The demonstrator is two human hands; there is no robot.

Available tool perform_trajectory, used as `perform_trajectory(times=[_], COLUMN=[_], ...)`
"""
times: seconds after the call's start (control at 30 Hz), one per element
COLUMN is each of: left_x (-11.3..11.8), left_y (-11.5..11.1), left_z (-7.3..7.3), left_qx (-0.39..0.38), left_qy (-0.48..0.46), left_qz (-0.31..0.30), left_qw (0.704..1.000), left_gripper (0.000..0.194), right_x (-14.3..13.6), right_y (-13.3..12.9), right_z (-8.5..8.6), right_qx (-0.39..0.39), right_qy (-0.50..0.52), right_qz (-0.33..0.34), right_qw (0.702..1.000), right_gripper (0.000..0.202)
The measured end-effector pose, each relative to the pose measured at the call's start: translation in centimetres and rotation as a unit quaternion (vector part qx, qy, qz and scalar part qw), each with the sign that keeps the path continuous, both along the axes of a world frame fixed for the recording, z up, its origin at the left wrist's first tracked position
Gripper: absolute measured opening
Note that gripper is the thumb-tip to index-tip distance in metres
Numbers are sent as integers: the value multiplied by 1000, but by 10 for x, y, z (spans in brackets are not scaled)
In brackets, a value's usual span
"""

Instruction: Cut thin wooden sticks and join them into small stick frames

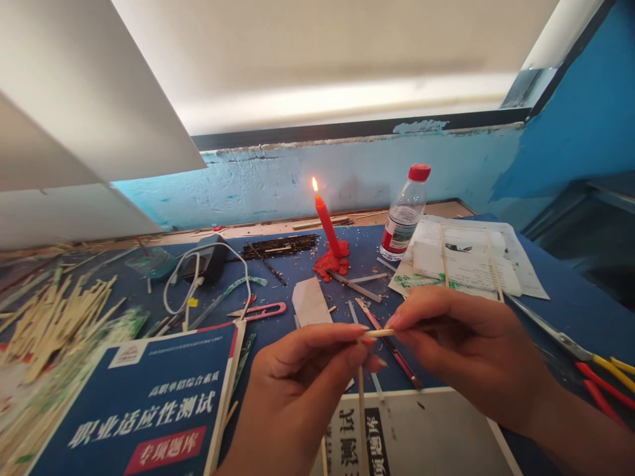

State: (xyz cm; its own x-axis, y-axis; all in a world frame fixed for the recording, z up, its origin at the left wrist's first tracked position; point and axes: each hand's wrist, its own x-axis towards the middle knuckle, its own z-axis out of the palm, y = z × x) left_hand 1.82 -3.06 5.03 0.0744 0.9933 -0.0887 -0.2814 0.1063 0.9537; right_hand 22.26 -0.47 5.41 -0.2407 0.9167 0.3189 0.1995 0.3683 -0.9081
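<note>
Both hands meet low in the middle of the view. My left hand [312,390] pinches one end of a short pale wooden stick [380,333] between thumb and fingers. At the other end of that stick, the fingertips of my right hand [461,350] are pressed together around it. A longer thin stick [362,416] hangs down from my left fingertips over a grey-covered book [426,430]. Beyond the hands, a lit red candle [328,228] stands, slightly tilted, in a lump of melted red wax [335,259].
A water bottle [403,215] stands right of the candle, beside papers [466,258]. Scissors [570,344] lie far right. At left are a blue book [143,396], pale sticks [59,317], a white cable [173,307] and pink snips [265,311]. Dark sticks [282,246] lie behind.
</note>
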Motion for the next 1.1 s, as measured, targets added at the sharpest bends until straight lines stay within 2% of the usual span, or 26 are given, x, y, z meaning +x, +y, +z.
perform_trajectory(times=[0.17,0.37,0.7,1.1], left_x=[0,-3,-5,-7], left_y=[2,3,7,6], left_z=[-1,-4,-7,-11], left_qx=[-1,-5,-10,-17], left_qy=[-9,-17,7,6], left_qz=[-2,-2,14,16], left_qw=[1000,1000,1000,1000], left_gripper=[12,11,9,8], right_x=[0,3,1,2], right_y=[-1,0,2,2], right_z=[0,-6,-5,-11], right_qx=[-24,-27,-43,-43], right_qy=[14,5,32,17], right_qz=[23,24,18,16], right_qw=[999,999,998,999], right_gripper=[6,21,9,12])
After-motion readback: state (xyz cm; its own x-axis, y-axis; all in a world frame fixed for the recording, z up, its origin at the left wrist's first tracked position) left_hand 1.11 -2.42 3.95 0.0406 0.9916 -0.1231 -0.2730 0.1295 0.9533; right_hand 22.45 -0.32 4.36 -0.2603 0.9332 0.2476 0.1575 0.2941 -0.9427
